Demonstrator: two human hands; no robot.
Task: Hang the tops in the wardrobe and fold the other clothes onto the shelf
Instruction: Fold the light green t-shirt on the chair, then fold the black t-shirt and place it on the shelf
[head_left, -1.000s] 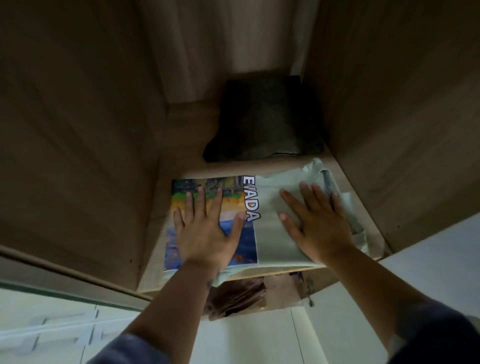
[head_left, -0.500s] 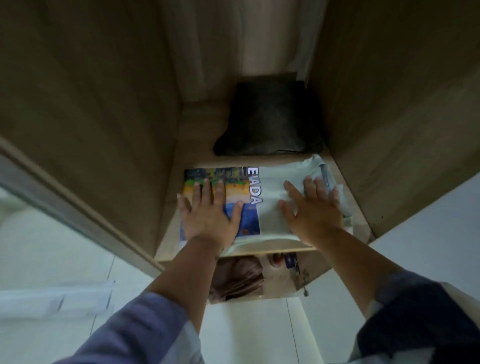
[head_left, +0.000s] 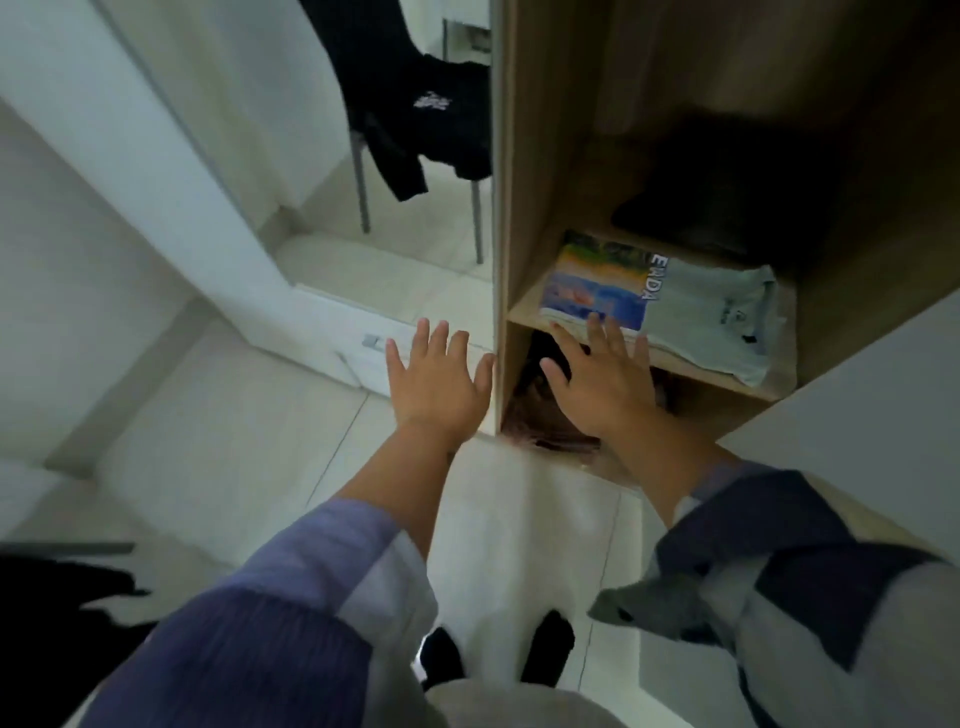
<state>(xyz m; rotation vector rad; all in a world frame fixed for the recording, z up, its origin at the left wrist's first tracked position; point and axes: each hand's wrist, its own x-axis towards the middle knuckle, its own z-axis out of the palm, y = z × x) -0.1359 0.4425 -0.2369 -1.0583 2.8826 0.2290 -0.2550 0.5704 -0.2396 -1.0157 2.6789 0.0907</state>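
Lilac and navy loose sleeves nearest, cut off by the lower edge; dark-socked feet on pale floor tiles (head_left: 249, 415) between them. Beyond, left hand (head_left: 439, 382) spread flat, palm down, fingers straight, holding nothing, hovering over the floor just beside the wardrobe's front edge. Right hand (head_left: 605, 382) likewise spread and empty, in front of the lower compartment, fingertips near the front lip of the light wooden shelf (head_left: 524, 312); contact with it not possible to tell.

On that shelf, folded pale grey T-shirt with a bright printed picture and white lettering (head_left: 670, 306), lying flat, its folded edge along the shelf front. Behind it, deeper on the same shelf or a step higher, folded dark cloth (head_left: 727, 208), blurred, kind uncertain.

Likely handling: soft, light, limp cotton, apt to slump or unfold if lifted by one corner; best taken with both flat palms under or along the folded sides, slid rather than pinched.

Below the shelf, brownish crumpled cloth (head_left: 550, 426), largely hidden by the right hand and the shadow. Farther left, black garment with a small pale print (head_left: 441, 119) draped over a metal-legged chair (head_left: 363, 197), probably a top awaiting a hanger; upper part cut off. Hanging rail and hangers out of view.
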